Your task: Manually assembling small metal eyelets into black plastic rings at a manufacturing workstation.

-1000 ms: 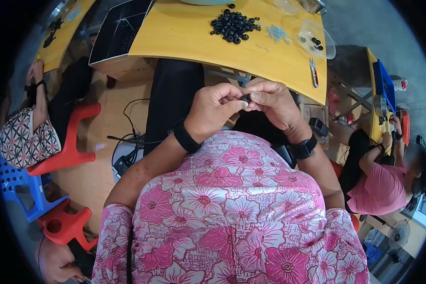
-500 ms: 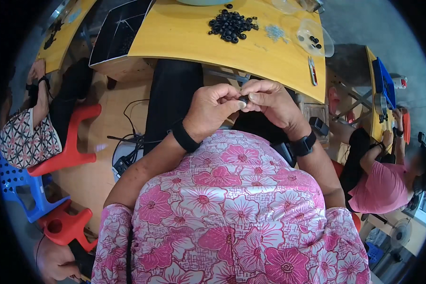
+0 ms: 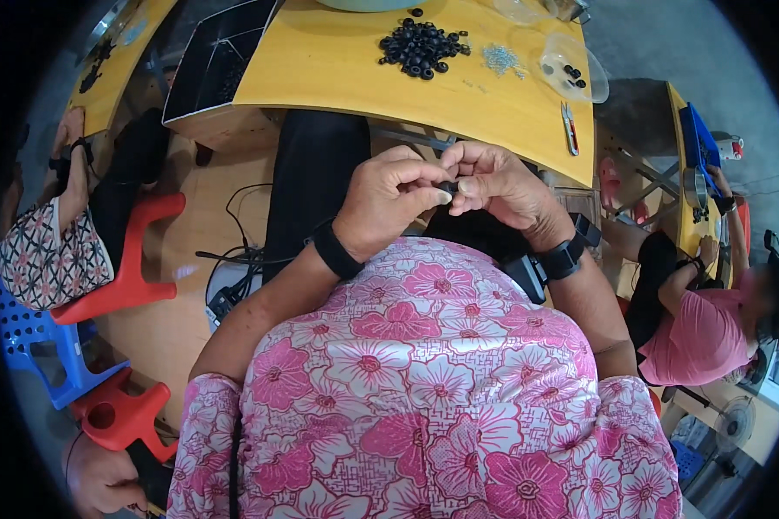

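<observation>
Over my lap, just short of the table's near edge, my two hands meet around a small black round part. My left hand pinches it between thumb and fingertips. From the other side, my right hand grips it too, its thumb against the part and its index finger raised in a curl. The fingers cover most of the part, so its exact kind cannot be made out. Beyond my hands a pile of black ring-shaped parts lies on the yellow table, with a small heap of silvery pieces beside it.
Red-handled thread snips lie near the table's right edge, below a clear plastic bowl with a few black parts. A black-lined box stands left of the table. Co-workers sit at both sides, near red stools.
My right hand's fingers have shifted and opened a little around the black part. At the right, a co-worker's arm has reached toward the blue tray.
</observation>
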### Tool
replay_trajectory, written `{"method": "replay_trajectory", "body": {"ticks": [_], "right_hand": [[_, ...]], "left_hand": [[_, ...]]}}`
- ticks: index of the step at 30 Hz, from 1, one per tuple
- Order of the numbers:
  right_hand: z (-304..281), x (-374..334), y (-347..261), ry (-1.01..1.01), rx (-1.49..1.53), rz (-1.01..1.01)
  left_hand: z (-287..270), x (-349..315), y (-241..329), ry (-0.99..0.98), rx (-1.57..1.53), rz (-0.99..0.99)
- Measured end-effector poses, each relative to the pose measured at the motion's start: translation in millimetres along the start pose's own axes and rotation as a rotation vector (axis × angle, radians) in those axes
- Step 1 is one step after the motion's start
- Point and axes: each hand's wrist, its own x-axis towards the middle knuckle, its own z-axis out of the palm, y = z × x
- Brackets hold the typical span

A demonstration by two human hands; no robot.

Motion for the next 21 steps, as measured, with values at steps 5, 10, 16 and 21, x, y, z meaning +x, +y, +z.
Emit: {"method": "replay_trajectory", "body": {"ticks": [5, 10, 16, 21], "right_hand": [[-7.0, -1.7, -0.8, -0.036, -0.043, 0.137], [-13.2, -1.5, 3.4, -0.053, -0.060, 0.172], [-7.7, -2.0, 1.1, -0.021, -0.105, 0.127], [-2.3, -3.6, 0.5, 0.011, -0.132, 0.103]], "left_hand": [[-1.7, 2.7, 0.5, 0.020, 0.063, 0.079], [-4.7, 5.7, 0.3, -0.005, 0.108, 0.056], [-3.6, 6.6, -5.0, -0.006, 0.054, 0.045], [-2.7, 6.4, -2.8, -0.007, -0.002, 0.010]]}}
